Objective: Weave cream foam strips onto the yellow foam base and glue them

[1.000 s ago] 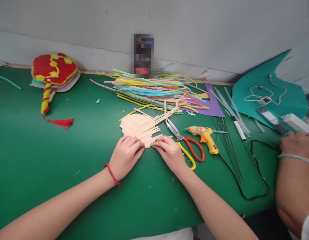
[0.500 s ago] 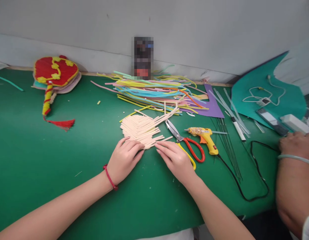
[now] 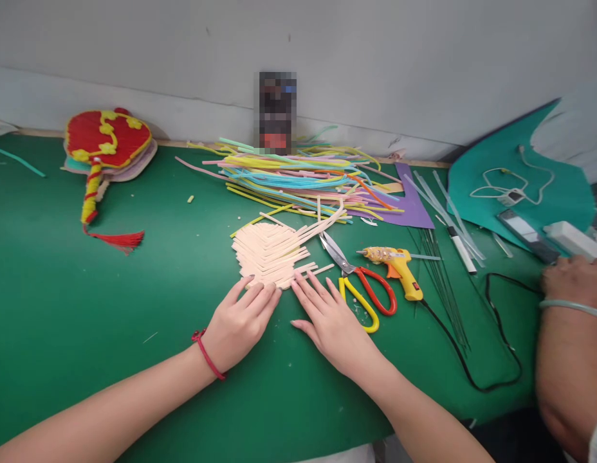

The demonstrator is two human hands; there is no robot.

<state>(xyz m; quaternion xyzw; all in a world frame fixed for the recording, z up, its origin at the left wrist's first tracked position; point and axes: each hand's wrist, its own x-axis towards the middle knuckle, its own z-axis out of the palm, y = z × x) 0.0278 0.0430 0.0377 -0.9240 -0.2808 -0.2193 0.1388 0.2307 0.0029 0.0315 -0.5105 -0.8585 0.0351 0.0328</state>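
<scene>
A pale pink piece (image 3: 267, 247) made of many strips in a V pattern lies on the green table, with loose strip ends sticking out to its right. My left hand (image 3: 243, 321) rests on its lower edge, fingertips bent down onto the strips. On the lower right edge, the fingertips of my right hand (image 3: 327, 321) lie flat and spread, the thumb apart. Scissors (image 3: 347, 265) with one red and one yellow handle lie open just right of the piece. A yellow glue gun (image 3: 397, 267) is farther right.
Behind the piece lie a heap of coloured strips (image 3: 289, 180) and purple sheet (image 3: 412, 206). A red and yellow fan (image 3: 108, 138) is at back left. Thin wires (image 3: 443, 296) and a black cord (image 3: 496, 315) lie right, near another person's hand (image 3: 573, 280).
My right hand has opened from a pinch, its fingers now spread and flat against the strips. The left hand has shifted slightly down, and more of the yellow scissor handle shows.
</scene>
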